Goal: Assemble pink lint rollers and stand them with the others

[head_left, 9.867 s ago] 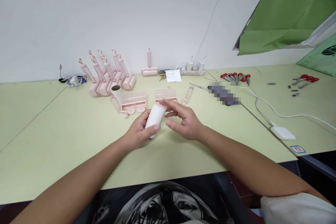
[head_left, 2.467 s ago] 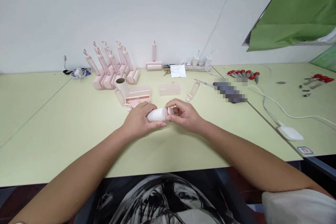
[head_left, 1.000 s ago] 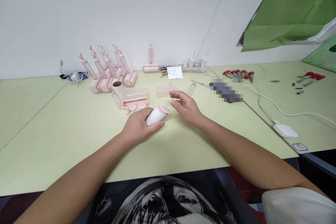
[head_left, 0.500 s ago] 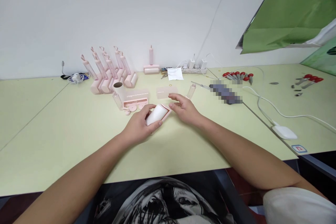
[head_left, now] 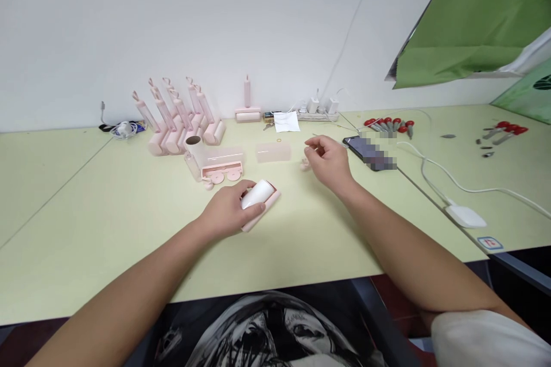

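My left hand (head_left: 228, 209) is wrapped round a lint roller head (head_left: 269, 203), a pink housing with a white sticky roll (head_left: 257, 194) in it. It is tilted just above the table or resting on it; I cannot tell which. My right hand (head_left: 329, 163) is closed with curled fingers over a clear handle, mostly hidden, whose pink end (head_left: 305, 164) shows below the fingers. Between the hands and farther back lies a translucent pink cover (head_left: 273, 152). Left of it are an open pink housing (head_left: 221, 171), another clear cover (head_left: 224, 155) and a roll with a brown core (head_left: 196, 148).
Several assembled pink lint rollers (head_left: 181, 120) stand at the back left, and one more (head_left: 248, 109) by the wall. A power strip (head_left: 318, 116), a white paper (head_left: 286, 121), a phone (head_left: 365, 152), red-capped tools (head_left: 390, 124) and a white charger (head_left: 465, 216) with its cable lie behind and right.
My right hand has left the roller head and moved right and back, onto the clear handle. My left hand keeps the roller head, slightly lower and turned.
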`<action>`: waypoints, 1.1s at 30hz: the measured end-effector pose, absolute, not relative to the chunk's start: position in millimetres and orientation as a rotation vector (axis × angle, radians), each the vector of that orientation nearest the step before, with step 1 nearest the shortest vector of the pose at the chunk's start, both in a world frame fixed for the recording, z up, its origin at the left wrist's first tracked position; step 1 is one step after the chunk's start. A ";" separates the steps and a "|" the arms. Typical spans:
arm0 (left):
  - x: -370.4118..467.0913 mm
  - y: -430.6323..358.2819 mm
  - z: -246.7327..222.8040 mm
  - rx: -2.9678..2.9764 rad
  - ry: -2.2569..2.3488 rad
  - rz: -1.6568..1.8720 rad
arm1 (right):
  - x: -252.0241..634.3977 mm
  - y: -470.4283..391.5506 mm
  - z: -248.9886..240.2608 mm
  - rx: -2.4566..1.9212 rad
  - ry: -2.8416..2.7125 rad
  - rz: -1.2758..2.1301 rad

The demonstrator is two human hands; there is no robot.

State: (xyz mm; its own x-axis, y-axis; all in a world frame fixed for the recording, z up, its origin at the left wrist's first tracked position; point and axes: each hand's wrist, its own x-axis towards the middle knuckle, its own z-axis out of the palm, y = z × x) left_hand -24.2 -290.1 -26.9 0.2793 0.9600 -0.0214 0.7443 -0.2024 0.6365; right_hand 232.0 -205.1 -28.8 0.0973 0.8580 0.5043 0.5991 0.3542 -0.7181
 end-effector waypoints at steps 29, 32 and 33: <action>-26.4 -286.8 -34.9 2.102 1.645 0.516 | 243.9 -172.5 -54.4 -1.531 -1.260 0.679; -26.4 -286.9 -34.6 2.115 1.635 0.522 | 243.7 -172.3 -59.2 -1.509 -1.283 0.764; -26.5 -286.9 -34.7 2.121 1.631 0.523 | 244.3 -171.6 -60.6 -1.507 -1.296 0.781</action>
